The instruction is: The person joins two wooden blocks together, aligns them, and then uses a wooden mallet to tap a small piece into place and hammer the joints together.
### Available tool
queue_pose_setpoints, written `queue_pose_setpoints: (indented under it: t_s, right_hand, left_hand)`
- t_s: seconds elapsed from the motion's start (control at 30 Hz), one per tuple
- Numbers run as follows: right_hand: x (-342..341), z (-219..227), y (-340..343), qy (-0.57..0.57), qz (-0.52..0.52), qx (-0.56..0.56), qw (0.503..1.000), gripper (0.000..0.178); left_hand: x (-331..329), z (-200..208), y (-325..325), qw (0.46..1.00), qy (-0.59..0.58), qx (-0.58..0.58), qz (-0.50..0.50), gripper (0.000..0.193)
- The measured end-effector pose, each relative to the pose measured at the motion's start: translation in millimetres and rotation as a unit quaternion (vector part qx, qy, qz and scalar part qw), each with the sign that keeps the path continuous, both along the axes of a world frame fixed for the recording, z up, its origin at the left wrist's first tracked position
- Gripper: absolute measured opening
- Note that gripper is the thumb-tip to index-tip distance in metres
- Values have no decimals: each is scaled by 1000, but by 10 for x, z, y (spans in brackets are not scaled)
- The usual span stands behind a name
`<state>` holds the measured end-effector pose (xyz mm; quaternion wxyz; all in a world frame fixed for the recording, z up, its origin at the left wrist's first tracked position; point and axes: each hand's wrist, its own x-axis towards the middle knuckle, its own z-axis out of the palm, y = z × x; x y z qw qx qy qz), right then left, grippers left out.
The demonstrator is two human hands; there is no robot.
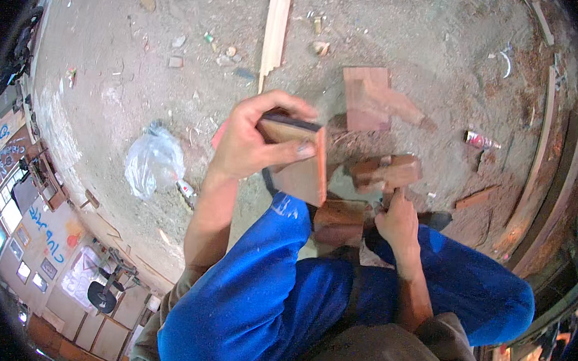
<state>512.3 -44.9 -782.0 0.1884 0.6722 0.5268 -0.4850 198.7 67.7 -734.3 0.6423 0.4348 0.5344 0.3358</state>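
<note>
My left hand (248, 133) is closed around a flat wooden block (300, 171) with a dark upper side and a reddish edge, held up above my left knee. Its thumb presses on the broad face. Lower right of it, my right hand (400, 223) grips a wooden mallet (388, 173) by the handle, and the mallet's brown head is slightly blurred. A squared brown wood block (340, 222) sits between my legs, below both hands. On the ground beyond the mallet lies a reddish board (359, 111), with a tapered wooden piece (403, 107) beside it.
A long pale plank (276, 30) lies ahead on the dirt floor. Left of me is a crumpled clear plastic bag (153, 161). A small can (481, 140) and a wood scrap (476, 197) are to the right, near long timbers (554, 181). Small stones and debris dot the floor.
</note>
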Motion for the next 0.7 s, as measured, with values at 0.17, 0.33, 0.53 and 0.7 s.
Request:
queue_pose_setpoints:
  t_s: [0.17, 0.33, 0.53, 0.7]
  right_hand:
    - [114, 116, 231, -20, 70, 106, 992, 57]
    - [190, 660, 1048, 23, -34, 94, 995, 47]
    - [-292, 368, 1450, 180, -3, 466, 866, 47]
    - [-435, 330, 1268, 275, -74, 285, 915, 32]
  left_hand:
    - [-139, -139, -98, 997, 25, -67, 24, 63]
    - [-286, -162, -192, 996, 14, -32, 78, 60]
    - [-241, 29, -216, 980, -100, -33, 166, 43]
    - [-24, 230, -157, 991, -62, -11, 119, 31]
